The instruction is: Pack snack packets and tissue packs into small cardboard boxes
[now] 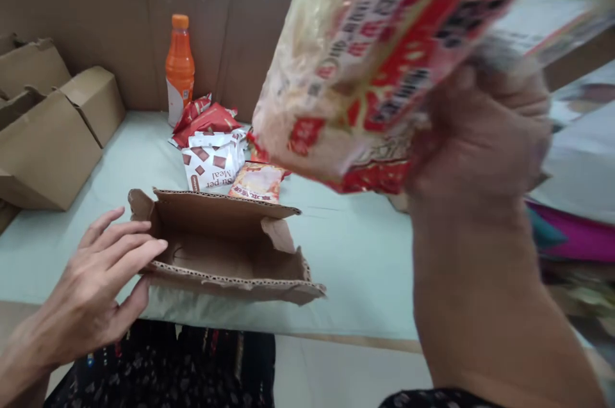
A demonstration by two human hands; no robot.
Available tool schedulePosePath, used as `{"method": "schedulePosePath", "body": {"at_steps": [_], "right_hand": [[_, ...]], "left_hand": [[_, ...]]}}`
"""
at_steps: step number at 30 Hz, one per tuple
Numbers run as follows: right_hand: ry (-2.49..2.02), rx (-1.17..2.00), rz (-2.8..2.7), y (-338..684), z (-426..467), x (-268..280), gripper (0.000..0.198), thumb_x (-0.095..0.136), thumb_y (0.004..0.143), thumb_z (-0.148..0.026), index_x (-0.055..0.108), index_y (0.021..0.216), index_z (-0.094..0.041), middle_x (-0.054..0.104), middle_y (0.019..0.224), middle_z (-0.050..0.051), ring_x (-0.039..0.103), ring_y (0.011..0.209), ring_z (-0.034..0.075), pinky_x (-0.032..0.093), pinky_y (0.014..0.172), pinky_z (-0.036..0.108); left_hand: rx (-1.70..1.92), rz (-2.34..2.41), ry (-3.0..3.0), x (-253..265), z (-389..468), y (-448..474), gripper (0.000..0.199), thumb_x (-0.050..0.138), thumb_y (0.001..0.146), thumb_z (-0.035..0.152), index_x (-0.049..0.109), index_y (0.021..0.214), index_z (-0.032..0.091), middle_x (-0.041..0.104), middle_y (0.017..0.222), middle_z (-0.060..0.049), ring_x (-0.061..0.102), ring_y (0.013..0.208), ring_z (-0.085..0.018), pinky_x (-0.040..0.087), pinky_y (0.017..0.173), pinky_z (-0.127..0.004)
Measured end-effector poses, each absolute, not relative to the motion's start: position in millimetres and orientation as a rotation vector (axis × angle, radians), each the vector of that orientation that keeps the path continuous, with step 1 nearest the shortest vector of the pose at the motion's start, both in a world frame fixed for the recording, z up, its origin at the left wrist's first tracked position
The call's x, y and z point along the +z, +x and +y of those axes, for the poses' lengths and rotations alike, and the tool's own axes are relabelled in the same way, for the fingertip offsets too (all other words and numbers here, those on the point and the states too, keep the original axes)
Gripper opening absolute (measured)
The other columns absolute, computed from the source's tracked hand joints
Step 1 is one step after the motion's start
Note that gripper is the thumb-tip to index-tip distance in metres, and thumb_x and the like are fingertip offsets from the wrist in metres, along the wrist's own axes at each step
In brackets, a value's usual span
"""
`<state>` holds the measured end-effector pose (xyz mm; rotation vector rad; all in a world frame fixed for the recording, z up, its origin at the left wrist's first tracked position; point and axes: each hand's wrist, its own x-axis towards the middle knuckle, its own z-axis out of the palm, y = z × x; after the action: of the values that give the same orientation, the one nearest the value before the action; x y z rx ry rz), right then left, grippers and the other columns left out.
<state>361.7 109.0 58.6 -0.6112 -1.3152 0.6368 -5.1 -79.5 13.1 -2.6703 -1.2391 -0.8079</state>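
Note:
In front of me an open cardboard box (216,257) stands on the pale green tabletop, its inside bare. My left hand (103,277) rests at the box's left end, fingers stretched out over the edge. Raised at the upper right, my right hand (490,120) is closed on a large plastic food packet (346,75) with red bands and printed characters. The packet is slightly blurred, and the fingertips behind it are hidden. It hangs above and to the right of the box, not touching it.
Behind the box lie a white Su-per Meal packet (211,164), a small orange-and-red packet (258,182) and red packets (206,125). An orange drink bottle (180,68) stands at the back wall. More cardboard boxes (52,139) are at the left. Blurred coloured things fill the right edge.

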Motion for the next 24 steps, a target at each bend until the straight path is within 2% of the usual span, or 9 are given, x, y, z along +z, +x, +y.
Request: {"method": "schedulePosePath", "body": {"at_steps": [2, 4, 9, 12, 15, 18, 22, 24], "right_hand": [[-0.546, 0.594, -1.321, 341.0, 75.4, 65.4, 0.021, 0.092, 0.074, -0.04, 0.084, 0.093, -0.034, 0.08, 0.1, -0.005, 0.077, 0.097, 0.021, 0.061, 0.099, 0.045], [-0.598, 0.576, -1.343, 319.9, 48.1, 62.9, 0.014, 0.089, 0.079, -0.031, 0.085, 0.092, -0.034, 0.081, 0.096, -0.005, 0.077, 0.087, 0.019, 0.064, 0.086, 0.04], [-0.689, 0.512, -1.802, 296.4, 18.5, 53.4, 0.015, 0.074, 0.088, -0.018, 0.085, 0.089, -0.028, 0.081, 0.09, -0.002, 0.072, 0.074, 0.014, 0.058, 0.062, 0.026], [-0.694, 0.489, -2.24, 301.7, 17.3, 60.9, 0.024, 0.061, 0.096, -0.022, 0.083, 0.085, -0.026, 0.079, 0.089, 0.002, 0.07, 0.074, 0.015, 0.056, 0.063, 0.026], [-0.739, 0.511, -2.63, 302.0, 16.5, 66.7, 0.033, 0.051, 0.1, -0.022, 0.082, 0.092, -0.027, 0.079, 0.091, 0.003, 0.07, 0.077, 0.015, 0.054, 0.065, 0.026], [-0.797, 0.515, -2.898, 285.0, 15.4, 59.7, 0.029, 0.055, 0.097, -0.016, 0.082, 0.096, -0.026, 0.079, 0.092, 0.002, 0.069, 0.074, 0.014, 0.05, 0.063, 0.025], [-0.821, 0.525, -3.218, 253.8, 19.7, 43.3, 0.023, 0.06, 0.091, -0.009, 0.079, 0.086, -0.021, 0.079, 0.083, 0.004, 0.071, 0.071, 0.017, 0.051, 0.064, 0.026], [-0.794, 0.594, -3.247, 250.8, 23.0, 42.0, 0.025, 0.061, 0.091, -0.01, 0.08, 0.102, -0.021, 0.082, 0.095, 0.005, 0.075, 0.083, 0.02, 0.056, 0.072, 0.029]], "left_hand": [[-0.792, -1.29, -2.64, 13.1, -82.7, -2.3, 0.04, 0.058, 0.092, 0.006, 0.06, 0.13, 0.016, 0.075, 0.119, -0.01, 0.066, 0.123, -0.027, 0.037, 0.124, -0.054], [-0.781, -1.337, -2.609, 13.5, -86.3, 0.0, 0.036, 0.055, 0.094, 0.008, 0.06, 0.129, 0.017, 0.076, 0.119, -0.009, 0.066, 0.124, -0.027, 0.036, 0.124, -0.054], [-0.775, -1.337, -2.564, 14.6, -92.5, 3.6, 0.03, 0.053, 0.095, 0.01, 0.062, 0.123, 0.017, 0.078, 0.114, -0.008, 0.069, 0.12, -0.027, 0.039, 0.121, -0.055], [-0.809, -1.345, -2.54, 14.1, -93.4, 5.0, 0.03, 0.052, 0.094, 0.011, 0.065, 0.12, 0.017, 0.079, 0.11, -0.009, 0.071, 0.115, -0.028, 0.042, 0.118, -0.057], [-0.829, -1.361, -2.548, 12.3, -93.1, 6.8, 0.03, 0.053, 0.093, 0.01, 0.067, 0.118, 0.018, 0.08, 0.107, -0.009, 0.072, 0.113, -0.028, 0.04, 0.12, -0.06], [-0.843, -1.359, -2.571, 10.6, -92.4, 9.1, 0.029, 0.054, 0.093, 0.009, 0.067, 0.117, 0.02, 0.08, 0.106, -0.008, 0.071, 0.116, -0.027, 0.037, 0.122, -0.061], [-0.879, -1.34, -2.598, 9.9, -90.6, 9.8, 0.029, 0.055, 0.093, 0.008, 0.067, 0.117, 0.019, 0.079, 0.106, -0.008, 0.071, 0.113, -0.026, 0.04, 0.121, -0.059], [-0.906, -1.318, -2.615, 8.8, -90.0, 8.4, 0.032, 0.056, 0.092, 0.006, 0.066, 0.12, 0.019, 0.078, 0.105, -0.007, 0.07, 0.115, -0.026, 0.041, 0.12, -0.058]]}}
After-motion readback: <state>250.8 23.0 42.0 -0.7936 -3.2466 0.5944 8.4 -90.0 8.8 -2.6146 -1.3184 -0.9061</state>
